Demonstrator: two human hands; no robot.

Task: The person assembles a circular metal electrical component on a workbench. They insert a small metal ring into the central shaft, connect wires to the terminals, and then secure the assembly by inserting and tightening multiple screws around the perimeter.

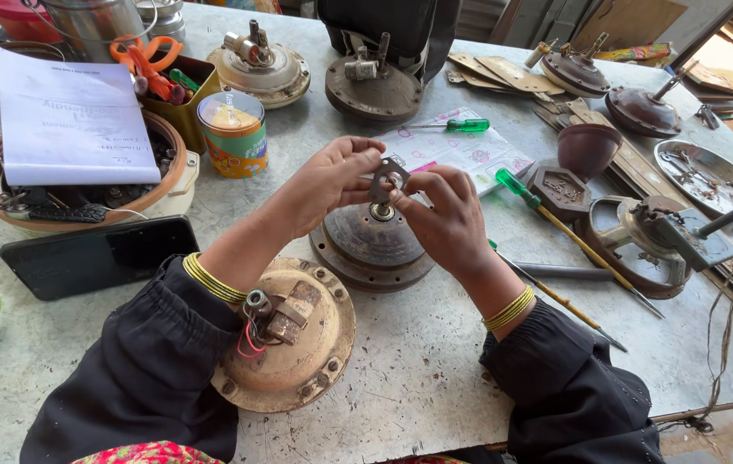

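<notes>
both hands, left hand (pixel 332 176) and right hand (pixel 448 219), pinch a small metal plate (pixel 388 179) together above the rusty motor disc (pixel 372 241); next it seems to need lining up squarely over the shaft

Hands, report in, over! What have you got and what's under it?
Left hand and right hand pinch small metal plate. Round motor housing directly below. Nothing between them.

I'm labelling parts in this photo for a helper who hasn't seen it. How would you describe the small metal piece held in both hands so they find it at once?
Start at the grey worktable and find the rusty round motor housing at its middle. Just above it, the left hand and right hand pinch a small flat grey metal plate. Unlike the round parts nearby, it is angular with a centre hole.
</notes>
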